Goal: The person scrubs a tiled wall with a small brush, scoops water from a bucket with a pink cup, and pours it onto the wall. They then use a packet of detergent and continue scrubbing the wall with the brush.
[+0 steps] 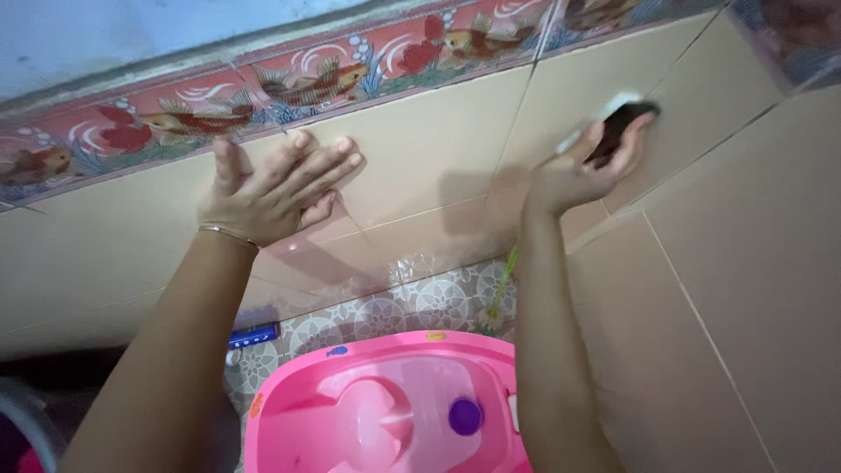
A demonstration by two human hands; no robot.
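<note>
My left hand (276, 188) lies flat against the beige tiled wall (429, 149), fingers spread, a thin bracelet on the wrist. Higher and to the right, my right hand (583, 166) grips a dark scrubbing brush with a white back (620, 121) and presses it to the wall near the corner. The brush is partly hidden by my fingers.
A border of red tiles with fish pictures (263, 92) runs above the beige tiles. Below my arms stands a pink plastic baby tub (385, 412) with a purple plug on a patterned floor (420, 302). A blue tube (254, 335) lies by the wall. A side wall (745, 289) meets at right.
</note>
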